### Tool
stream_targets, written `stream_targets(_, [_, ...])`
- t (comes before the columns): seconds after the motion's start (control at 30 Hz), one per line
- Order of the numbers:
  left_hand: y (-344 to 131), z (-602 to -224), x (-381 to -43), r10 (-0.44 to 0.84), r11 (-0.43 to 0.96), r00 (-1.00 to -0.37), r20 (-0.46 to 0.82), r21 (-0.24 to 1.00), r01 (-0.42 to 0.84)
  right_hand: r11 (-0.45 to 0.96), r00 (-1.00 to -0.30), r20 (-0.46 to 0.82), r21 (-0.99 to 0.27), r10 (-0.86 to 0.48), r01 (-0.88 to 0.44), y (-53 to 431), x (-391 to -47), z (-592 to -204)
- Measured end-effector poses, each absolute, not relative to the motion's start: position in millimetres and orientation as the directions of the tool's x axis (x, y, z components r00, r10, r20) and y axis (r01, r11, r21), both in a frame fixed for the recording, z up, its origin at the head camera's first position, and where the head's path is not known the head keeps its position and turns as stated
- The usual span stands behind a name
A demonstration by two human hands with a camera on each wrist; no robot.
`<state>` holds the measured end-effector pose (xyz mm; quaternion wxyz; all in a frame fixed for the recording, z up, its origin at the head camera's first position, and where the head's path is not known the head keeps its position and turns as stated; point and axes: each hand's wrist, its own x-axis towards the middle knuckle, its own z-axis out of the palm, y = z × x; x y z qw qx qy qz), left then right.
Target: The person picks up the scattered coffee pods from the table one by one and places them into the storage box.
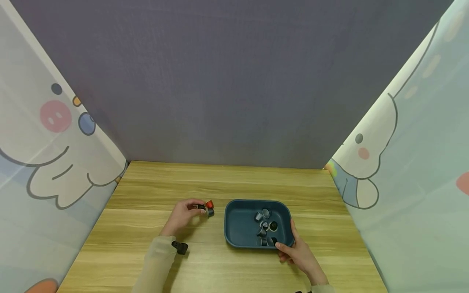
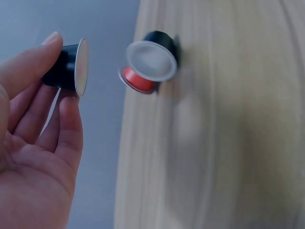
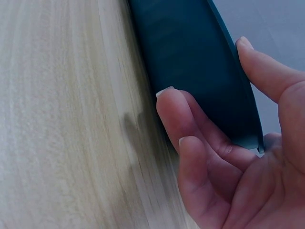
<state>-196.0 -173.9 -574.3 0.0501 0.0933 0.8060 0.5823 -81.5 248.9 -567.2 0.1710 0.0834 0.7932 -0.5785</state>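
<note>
My left hand (image 1: 182, 215) pinches a black coffee capsule (image 2: 66, 67) between thumb and fingers, its pale lid facing sideways. Just beyond those fingertips, a dark capsule (image 1: 210, 212) and a red capsule (image 1: 209, 204) lie close together on the wooden table. In the left wrist view the dark one partly covers the red one. A dark blue tray (image 1: 238, 224) stands to the right with several silver and dark capsules (image 1: 261, 230) in its right half. At the tray's near right corner my right hand (image 1: 301, 255) grips the rim and outer wall, thumb and fingers on either side.
The light wooden table (image 1: 154, 183) meets a grey wall (image 1: 227, 89) at the back. Cartoon-printed panels flank it, one left panel (image 1: 22, 142) and one right panel (image 1: 414, 142). A small black device (image 1: 180, 247) is strapped at the left sleeve.
</note>
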Motion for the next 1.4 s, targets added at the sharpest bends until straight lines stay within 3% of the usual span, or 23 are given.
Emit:
stream_targets(0.4, [-155, -552, -195, 0.256, 0.268, -0.961, 0.108, 0.947, 0.178, 0.308, -0.924, -0.377, -0.888, -0.061, 0.342, 249, -81, -566])
stream_targets(0.97, [-111, -546, -197, 0.413, 0.232, -0.889, 0.198, 0.921, 0.313, 0.319, -0.927, -0.371, -0.886, -0.054, 0.336, 249, -80, -567])
stream_targets(1.4, [-78, -539, -211, 0.461, 0.185, -0.869, 0.178, 0.939, 0.290, 0.300, -0.930, -0.363, -0.896, -0.066, 0.328, 249, -81, -569])
